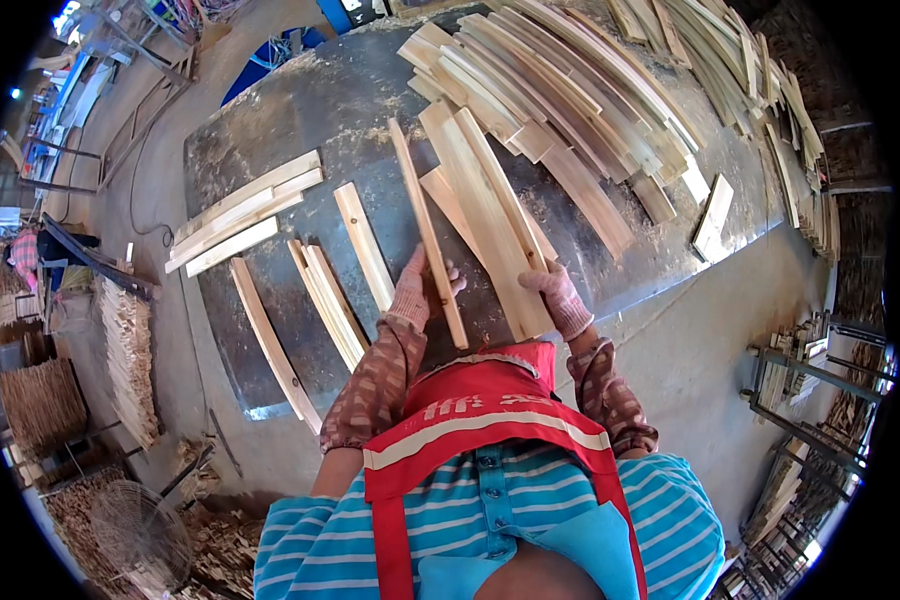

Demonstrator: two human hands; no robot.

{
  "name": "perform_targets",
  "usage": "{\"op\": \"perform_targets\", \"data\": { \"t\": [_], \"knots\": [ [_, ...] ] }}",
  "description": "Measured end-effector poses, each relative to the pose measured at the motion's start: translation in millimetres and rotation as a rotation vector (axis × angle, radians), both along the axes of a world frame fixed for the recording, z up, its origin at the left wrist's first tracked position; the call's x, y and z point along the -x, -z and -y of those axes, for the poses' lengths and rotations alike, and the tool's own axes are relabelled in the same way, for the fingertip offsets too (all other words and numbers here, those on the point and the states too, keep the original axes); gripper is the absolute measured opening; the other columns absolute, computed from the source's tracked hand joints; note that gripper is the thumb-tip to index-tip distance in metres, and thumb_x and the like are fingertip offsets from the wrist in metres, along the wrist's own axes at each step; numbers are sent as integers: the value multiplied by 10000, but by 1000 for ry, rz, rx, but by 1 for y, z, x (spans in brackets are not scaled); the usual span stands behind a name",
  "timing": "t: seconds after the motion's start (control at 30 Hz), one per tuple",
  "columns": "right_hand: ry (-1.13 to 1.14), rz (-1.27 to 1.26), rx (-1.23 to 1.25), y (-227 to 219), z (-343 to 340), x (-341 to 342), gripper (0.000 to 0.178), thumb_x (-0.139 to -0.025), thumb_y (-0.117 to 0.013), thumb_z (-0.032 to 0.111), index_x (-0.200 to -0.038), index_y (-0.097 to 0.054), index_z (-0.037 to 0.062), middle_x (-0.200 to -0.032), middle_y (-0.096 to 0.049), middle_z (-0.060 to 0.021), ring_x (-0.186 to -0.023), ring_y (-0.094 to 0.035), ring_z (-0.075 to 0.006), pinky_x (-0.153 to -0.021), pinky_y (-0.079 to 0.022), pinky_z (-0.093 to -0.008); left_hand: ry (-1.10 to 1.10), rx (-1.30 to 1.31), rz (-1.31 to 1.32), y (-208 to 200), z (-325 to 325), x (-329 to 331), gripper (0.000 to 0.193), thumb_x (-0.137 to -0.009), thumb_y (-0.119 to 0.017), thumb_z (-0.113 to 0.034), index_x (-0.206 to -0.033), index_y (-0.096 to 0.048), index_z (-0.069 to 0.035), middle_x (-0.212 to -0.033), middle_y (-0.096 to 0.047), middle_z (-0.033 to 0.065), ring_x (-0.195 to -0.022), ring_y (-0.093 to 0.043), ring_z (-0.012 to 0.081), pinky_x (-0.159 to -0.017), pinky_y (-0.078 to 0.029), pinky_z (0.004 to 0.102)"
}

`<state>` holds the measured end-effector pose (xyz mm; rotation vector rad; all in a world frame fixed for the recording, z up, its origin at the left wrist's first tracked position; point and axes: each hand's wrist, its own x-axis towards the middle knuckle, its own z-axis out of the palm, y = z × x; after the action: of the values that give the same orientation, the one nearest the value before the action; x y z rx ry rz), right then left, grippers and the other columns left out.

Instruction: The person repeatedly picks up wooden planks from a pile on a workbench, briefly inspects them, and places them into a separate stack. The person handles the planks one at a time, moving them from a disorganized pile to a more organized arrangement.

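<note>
The thin knitted glove (408, 306) on the left hand (413, 290) is pale pink, matching the one on the right hand (564, 301). Both printed cloth sleeve covers (380, 388) are maroon-brown, patterned with pale pinkish blocks. The long narrow wooden board (427, 230) at the left hand is honey tan; the broad flat wooden board (488, 220) at the right is pale cream-yellow. At six o'clock, the red cloth apron (407, 462) has a cream band, over a turquoise shirt (315, 550) with whitish stripes. At one o'clock, the fanned stack of long wooden boards (580, 100) mixes cream, tan and greyish brown.

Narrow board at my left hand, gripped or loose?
Gripped: the left hand sits on one side of the narrow board, fingertips showing on the other.
</note>
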<state>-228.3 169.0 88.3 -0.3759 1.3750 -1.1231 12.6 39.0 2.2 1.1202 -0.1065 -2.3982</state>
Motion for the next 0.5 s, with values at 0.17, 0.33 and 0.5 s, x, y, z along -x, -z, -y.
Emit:
{"op": "perform_targets", "data": {
  "t": [0.17,0.33,0.5],
  "knots": [
    [-15,-193,-42,35,-14,45,492,-777,-799,148,-1214,-661,-32,-906,-672,-16,-751,-644,-115,-675,-539,-295,124,179,139,12,-1,-4,405,-959,-602,-154,-1349,-543,-66,-1227,-664,109,-1106,-661,284,-984,-542,474],
    [-276,-858,-482,42,-28,110,494,-888,-705,445,-1154,-696,28,-846,-702,-98,-765,-686,-216,-736,-552,-353,88,167,130,5,-12,9,389,-922,-609,-82,-1308,-571,-49,-1203,-668,99,-1103,-664,269,-969,-555,452],
    [-73,-1174,-31,17,-40,62,476,-902,-693,437,-1186,-684,56,-1032,-722,-183,-960,-702,-321,-867,-548,-397,-6,163,67,1,-24,23,406,-917,-634,-50,-1316,-558,-51,-1138,-670,76,-1029,-674,231,-910,-600,377]
  ]
}}
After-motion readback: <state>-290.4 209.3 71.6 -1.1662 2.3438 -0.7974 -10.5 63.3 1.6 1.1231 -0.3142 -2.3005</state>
